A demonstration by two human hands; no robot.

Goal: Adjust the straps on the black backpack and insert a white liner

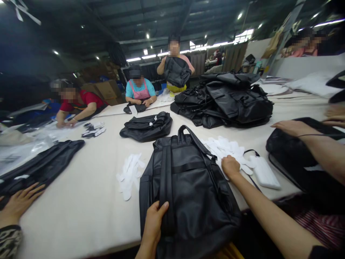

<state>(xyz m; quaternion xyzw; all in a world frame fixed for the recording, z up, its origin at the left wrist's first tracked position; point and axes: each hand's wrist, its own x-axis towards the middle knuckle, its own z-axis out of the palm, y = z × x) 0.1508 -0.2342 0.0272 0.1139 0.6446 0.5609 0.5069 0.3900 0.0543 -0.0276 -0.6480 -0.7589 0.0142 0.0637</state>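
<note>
Far left, a co-worker's hand (pixel 20 201) lies flat by a flattened black bag (pixel 40 167) on the desk (pixel 81 208). Next over, a loose heap of white slips (pixel 129 174), untouched. Now the middle: the backpack (pixel 185 187) lies flat, straps up, handle pointing away, its lower end hanging over the near edge. The left hand (pixel 153 223) rests on it, thumb and fingers closing lightly round a strap. It looks plain matte black, smooth, flaps shut. The right hand (pixel 230 166) is off the backpack, curled loosely down into the white pieces (pixel 229 147) beside it; whether it has pinched one I cannot tell. I'd judge this one is barely begun. Far right, another person's hand (pixel 292 127) on another bag (pixel 296 158); behind, a big pile (pixel 229 100) waits.
</note>
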